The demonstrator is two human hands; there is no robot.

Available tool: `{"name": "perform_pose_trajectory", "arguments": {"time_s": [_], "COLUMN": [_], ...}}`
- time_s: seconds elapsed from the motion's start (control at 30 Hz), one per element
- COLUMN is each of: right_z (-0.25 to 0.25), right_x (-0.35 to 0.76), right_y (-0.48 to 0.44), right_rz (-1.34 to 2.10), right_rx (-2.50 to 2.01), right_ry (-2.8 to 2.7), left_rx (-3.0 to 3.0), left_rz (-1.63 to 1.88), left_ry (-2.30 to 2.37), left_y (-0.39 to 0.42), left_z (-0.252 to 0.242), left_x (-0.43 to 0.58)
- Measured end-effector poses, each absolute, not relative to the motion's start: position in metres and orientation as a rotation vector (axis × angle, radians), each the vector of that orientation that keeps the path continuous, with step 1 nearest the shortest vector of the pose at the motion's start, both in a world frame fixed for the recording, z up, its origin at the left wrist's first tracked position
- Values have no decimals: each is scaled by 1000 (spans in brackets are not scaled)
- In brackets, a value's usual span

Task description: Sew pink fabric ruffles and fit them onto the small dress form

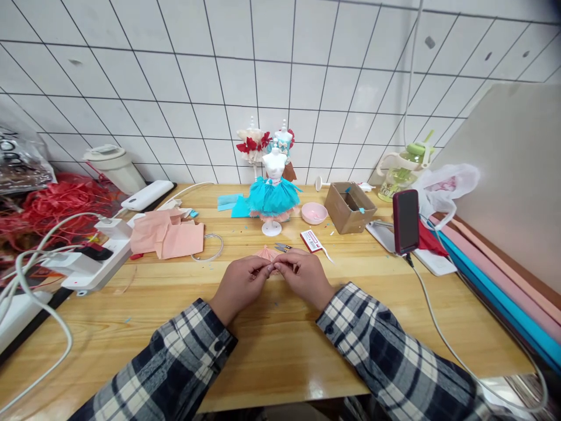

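Both hands meet over the middle of the wooden table [184, 345], fingertips pinched together. My left hand [245, 280] and my right hand [305, 277] are closed on a small pleated piece of peach paper [266, 252], which fans out beyond the fingers; its near part is hidden by them. Scissors [283, 247] lie just past the right fingers, handles covered by the hand. Behind stands a small white dress form [275, 164] in a turquoise ruffled skirt [274, 197] with a peach layer under it. Two more decorated dress forms [252, 143] are at the back.
Peach paper sheets [169, 234] and a wire ring [210, 248] lie left, near a power strip [103, 257] with cables. To the right are a pink bowl [314, 214], a cardboard box [346, 210], a red-and-white packet [311, 240], a propped phone [406, 222] and paper rolls [495, 275].
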State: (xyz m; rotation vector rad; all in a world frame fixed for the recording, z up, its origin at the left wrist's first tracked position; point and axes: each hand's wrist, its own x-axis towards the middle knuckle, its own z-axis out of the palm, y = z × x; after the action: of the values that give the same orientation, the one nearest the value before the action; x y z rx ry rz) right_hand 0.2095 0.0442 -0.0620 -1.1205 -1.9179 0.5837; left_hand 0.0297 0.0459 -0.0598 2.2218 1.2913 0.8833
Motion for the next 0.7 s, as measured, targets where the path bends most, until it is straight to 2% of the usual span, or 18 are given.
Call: {"name": "perform_pose_trajectory", "arguments": {"time_s": [0.5, 0.7], "right_z": [-68, -69], "right_x": [207, 211], "right_y": [44, 44], "right_rz": [713, 619], "right_rx": [-1147, -1116], "right_ry": [-1791, -1850], "left_rx": [2207, 2206], "left_rz": [907, 900], "left_ry": [1216, 1199], "left_y": [45, 47], "left_z": [-55, -55], "left_x": [30, 30]}}
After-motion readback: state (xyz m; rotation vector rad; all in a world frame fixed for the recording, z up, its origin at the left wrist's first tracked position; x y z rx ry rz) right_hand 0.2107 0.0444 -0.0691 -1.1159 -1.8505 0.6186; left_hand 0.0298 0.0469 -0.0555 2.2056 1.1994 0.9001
